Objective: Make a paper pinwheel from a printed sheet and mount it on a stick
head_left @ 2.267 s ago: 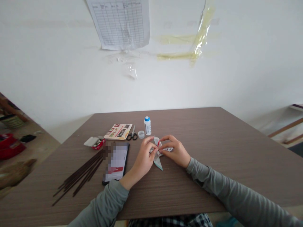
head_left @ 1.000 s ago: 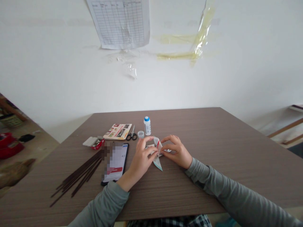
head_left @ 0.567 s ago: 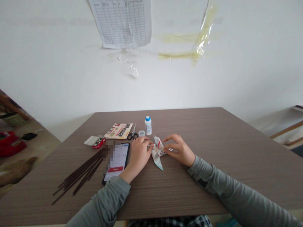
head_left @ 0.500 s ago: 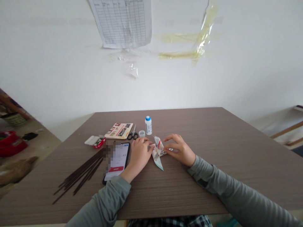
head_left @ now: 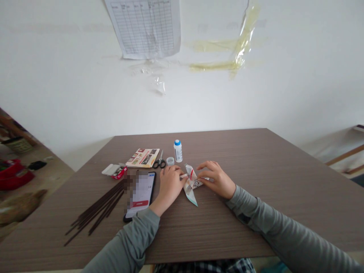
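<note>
A folded paper pinwheel (head_left: pixel 191 194), white with red and dark print and a pale green edge, lies on the table between my hands. On its left side my left hand (head_left: pixel 171 185) pinches a blade between thumb and fingers. My right hand (head_left: pixel 218 179) grips the right blade with thumb and bent fingers. The fingers partly cover the paper. Just beyond stand a white glue bottle (head_left: pixel 178 152) with a blue top and a small clear cap (head_left: pixel 170 161). Black-handled scissors (head_left: pixel 159 163) lie beside the cap.
A phone (head_left: pixel 141 197) lies left of my left forearm, near a bundle of dark thin sticks (head_left: pixel 98 206). Behind them are an open red-and-white small box (head_left: pixel 118 171) and a printed card (head_left: pixel 143 157). The brown table (head_left: pixel 270 170) meets a white wall.
My left hand has shifted slightly right, and the pinwheel's lower blade has moved a little to the right. The right hand keeps nearly the same place on the paper.
</note>
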Motion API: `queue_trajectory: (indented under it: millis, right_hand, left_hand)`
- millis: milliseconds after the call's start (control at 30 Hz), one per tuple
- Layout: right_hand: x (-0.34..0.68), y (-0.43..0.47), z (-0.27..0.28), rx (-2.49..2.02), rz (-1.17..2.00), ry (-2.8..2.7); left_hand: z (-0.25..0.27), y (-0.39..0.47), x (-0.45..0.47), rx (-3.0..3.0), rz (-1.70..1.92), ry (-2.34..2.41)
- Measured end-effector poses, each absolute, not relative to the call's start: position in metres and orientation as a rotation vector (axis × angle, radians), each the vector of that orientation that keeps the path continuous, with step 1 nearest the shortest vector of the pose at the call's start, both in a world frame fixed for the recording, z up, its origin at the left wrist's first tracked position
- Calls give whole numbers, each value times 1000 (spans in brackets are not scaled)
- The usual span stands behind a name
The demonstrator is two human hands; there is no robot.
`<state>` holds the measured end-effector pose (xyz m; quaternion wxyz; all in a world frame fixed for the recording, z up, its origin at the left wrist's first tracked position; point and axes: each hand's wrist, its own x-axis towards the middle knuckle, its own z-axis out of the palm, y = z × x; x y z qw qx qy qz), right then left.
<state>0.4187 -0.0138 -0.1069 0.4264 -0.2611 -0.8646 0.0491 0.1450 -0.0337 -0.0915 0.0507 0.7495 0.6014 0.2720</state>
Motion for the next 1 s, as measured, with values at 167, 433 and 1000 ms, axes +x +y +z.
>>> queue_trajectory:
  millis: [167, 433, 1000]
  right_hand:
    - [418, -14, -108, -685, 129, -2157]
    - [414, -18, -113, -792, 296, -2059]
    - [411, -13, -116, -746, 275, -2069]
  left_hand:
    - [-97, -30, 141, 2245, 937, 1759]
    - [-96, -31, 136, 2166, 1118, 1596]
    - [-100, -31, 138, 2021, 1193, 1472]
